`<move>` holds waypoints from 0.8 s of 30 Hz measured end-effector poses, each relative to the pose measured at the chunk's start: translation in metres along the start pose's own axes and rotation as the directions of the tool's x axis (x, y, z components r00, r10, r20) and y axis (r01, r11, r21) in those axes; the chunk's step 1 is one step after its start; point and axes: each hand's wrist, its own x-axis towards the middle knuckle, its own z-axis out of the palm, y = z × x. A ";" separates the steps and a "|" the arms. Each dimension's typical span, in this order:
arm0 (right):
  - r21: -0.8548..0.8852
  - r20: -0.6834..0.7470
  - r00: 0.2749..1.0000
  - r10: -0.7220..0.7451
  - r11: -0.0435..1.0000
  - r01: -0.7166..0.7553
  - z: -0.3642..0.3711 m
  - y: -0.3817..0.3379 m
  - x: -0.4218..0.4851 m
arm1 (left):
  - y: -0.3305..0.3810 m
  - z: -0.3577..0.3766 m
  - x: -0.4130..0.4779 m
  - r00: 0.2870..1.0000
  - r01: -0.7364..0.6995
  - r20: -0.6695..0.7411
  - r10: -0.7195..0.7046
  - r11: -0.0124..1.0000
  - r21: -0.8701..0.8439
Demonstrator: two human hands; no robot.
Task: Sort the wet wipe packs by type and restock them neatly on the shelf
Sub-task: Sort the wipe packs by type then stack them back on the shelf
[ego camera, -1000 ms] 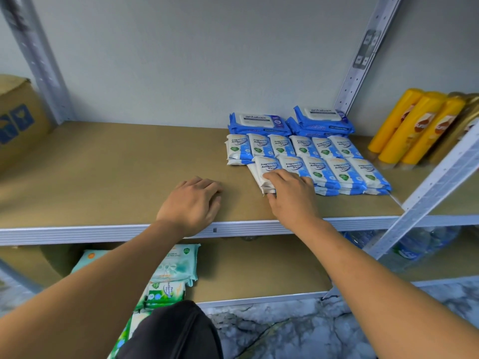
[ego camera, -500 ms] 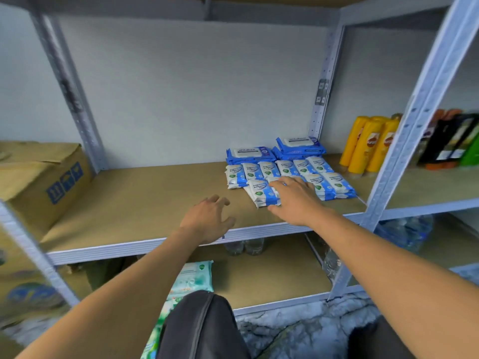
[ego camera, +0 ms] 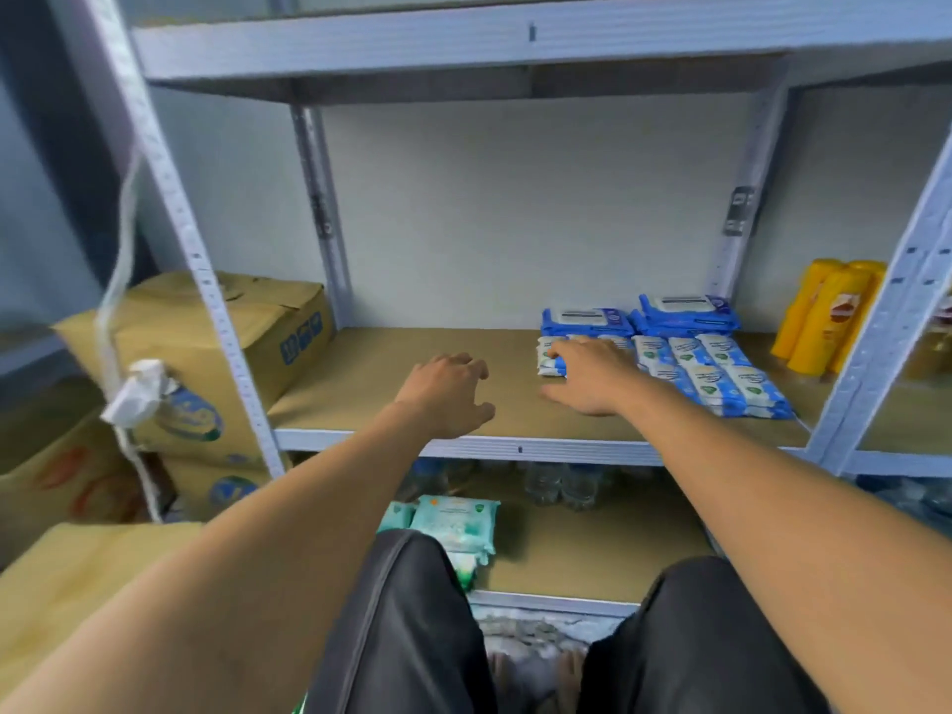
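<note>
1. Shelf board (ego camera: 412, 353): matt brown, wood-like, smooth.
2. Shelf frame (ego camera: 515, 448): pale painted metal, faint sheen.
3. Blue-and-white wipe packs (ego camera: 721, 378): glossy plastic film.
4. Cardboard box (ego camera: 278, 322): matt brown card.
5. Yellow bottles (ego camera: 824, 311): shiny plastic.

Print on white-blue packs (ego camera: 721, 376) blurred — right hand (ego camera: 592, 376) hides some, green packs (ego camera: 456, 523) behind knee (ego camera: 407, 600)

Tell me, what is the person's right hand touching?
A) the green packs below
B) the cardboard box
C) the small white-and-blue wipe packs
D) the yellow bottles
C: the right hand rests on the left end of the small wipe packs on the shelf; the box, yellow bottles and green packs sit apart from it.
</note>
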 end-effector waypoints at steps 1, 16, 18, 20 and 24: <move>0.012 0.004 1.000 -0.021 1.000 0.021 0.003 -0.008 0.003 | -0.006 0.000 -0.006 1.000 0.022 0.006 -0.022 1.000 0.004; 0.242 0.245 0.921 -0.304 0.939 0.246 0.118 -0.116 0.030 | -0.096 0.061 -0.109 0.912 0.387 0.150 -0.383 0.922 0.000; 0.264 0.269 0.903 -0.336 0.927 0.266 0.136 -0.121 0.030 | -0.101 0.076 -0.119 0.897 0.410 0.181 -0.403 0.912 0.001; 0.281 0.306 0.886 -0.348 0.922 0.265 0.153 -0.125 0.030 | -0.107 0.090 -0.127 0.888 0.421 0.207 -0.411 0.907 -0.002; 0.299 0.352 0.870 -0.346 0.922 0.246 0.188 -0.129 0.031 | -0.119 0.119 -0.133 0.883 0.426 0.226 -0.411 0.905 -0.021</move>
